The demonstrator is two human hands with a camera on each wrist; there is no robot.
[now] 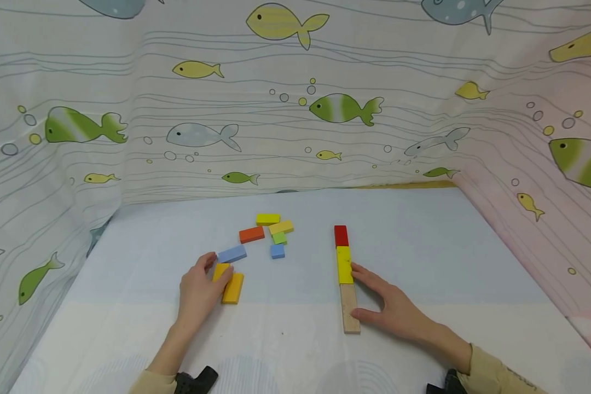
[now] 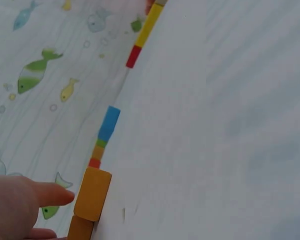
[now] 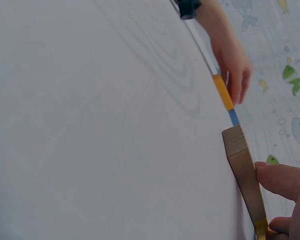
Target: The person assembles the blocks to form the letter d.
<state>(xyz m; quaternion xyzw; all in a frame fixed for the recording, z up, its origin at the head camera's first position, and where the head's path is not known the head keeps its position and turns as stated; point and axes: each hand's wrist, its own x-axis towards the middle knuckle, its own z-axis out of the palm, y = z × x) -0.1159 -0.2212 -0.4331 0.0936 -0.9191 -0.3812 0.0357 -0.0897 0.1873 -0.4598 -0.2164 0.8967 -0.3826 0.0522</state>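
Orange block (image 1: 220,270), 1 of 2 together, lies between the loosely parted thumb and fingers of the left hand (image 1: 197,290), no firm hold visible. Across the tabletop (image 1: 290,350), the right hand (image 1: 396,309), spread and gripping nothing, touches a row's yellow section (image 1: 343,265) and wooden block (image 1: 349,312). Row-building appears underway; the next move likely calls for a secure pinch on the orange.

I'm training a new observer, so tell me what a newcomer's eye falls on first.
Probably the straight row of blocks just right of centre in the head view, red at its far end, yellow in the middle, wooden nearest, with the right hand at its side. Next come the loose coloured blocks by the left hand, and the cartoon fish on the cloth behind.
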